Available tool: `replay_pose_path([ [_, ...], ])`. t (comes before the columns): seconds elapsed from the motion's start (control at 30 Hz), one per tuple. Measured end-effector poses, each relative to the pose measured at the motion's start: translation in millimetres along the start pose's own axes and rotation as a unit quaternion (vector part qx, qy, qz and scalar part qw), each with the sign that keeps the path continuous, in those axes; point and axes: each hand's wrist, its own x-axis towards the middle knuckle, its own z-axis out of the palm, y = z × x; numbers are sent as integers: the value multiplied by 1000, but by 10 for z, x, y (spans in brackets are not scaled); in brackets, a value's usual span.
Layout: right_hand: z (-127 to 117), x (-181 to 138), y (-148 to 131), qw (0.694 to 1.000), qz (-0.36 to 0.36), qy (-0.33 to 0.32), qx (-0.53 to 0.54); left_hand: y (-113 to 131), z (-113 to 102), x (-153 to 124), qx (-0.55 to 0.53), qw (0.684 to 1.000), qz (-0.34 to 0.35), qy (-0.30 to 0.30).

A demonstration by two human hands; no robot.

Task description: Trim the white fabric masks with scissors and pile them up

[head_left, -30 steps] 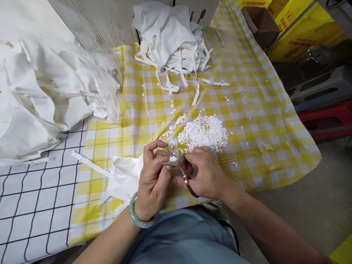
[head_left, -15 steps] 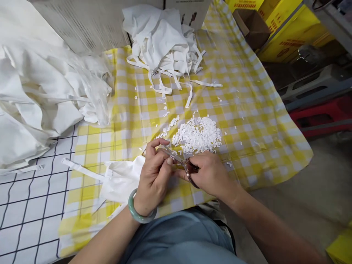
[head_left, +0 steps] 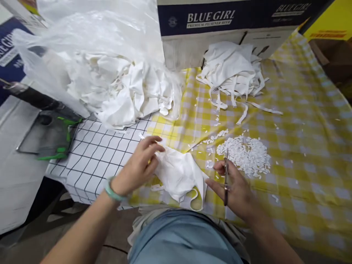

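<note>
My right hand (head_left: 238,194) has its fingers through the handles of a pair of scissors (head_left: 226,172), whose blades point away from me. Its thumb and index fingertip are apart, near the right edge of a white cloth piece with narrow straps (head_left: 180,172). That cloth lies crumpled in front of me, one strap looping at its lower right. Over its left end is my left hand (head_left: 140,167), fingers bent but apart; whether the fingertips touch the cloth is unclear. A heap of small white cut-off bits (head_left: 247,156) sits just beyond the scissors.
More strapped white pieces form a pile (head_left: 233,69) against a beer carton (head_left: 187,47). At the left, a clear plastic bag (head_left: 90,29) holds many white cloths. A dark and green device (head_left: 55,128) stands farther left. Yellow checked cloth (head_left: 297,146) covers the table.
My left hand has left the scissor blades and moved left over the cloth. The right hand has drawn away with the scissors, now turned upright in view. The view has swung left.
</note>
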Motion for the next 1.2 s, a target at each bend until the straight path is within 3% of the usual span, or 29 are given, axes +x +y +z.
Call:
replay_pose_path([
  [0.13,389,135,-381,995,-94,25,23,-320,-75,-38,59,992,38,-102],
  [0.27,627,315,-581,992,-121,-36,15,-290,25,-57,47,991,42,-114],
  [0.47,495,406,-456,998,-10,-5,64,-405,-72,-156,40,993,52,-95],
  [0.7,322,323,-306,997,33,33,64,-373,45,-79,14,996,45,-73],
  [0.8,335,275,-364,996,1,84,37,-276,7,-63,-54,998,-31,-33],
  [0.87,400,255,-464,991,-70,106,44,-180,-69,-61,-131,983,-120,-53],
  [0.97,585,263,-619,984,-160,34,69,-28,-234,-79,-252,940,-204,-105],
  [1.03,708,294,-662,986,-159,-9,48,21,-359,-136,-293,925,-232,-77],
  [1.13,771,356,-624,995,-98,10,28,-45,-518,-303,-301,914,-273,-6],
  [1.2,720,386,-585,997,-64,21,50,-147,-573,-430,-299,911,-285,6],
])
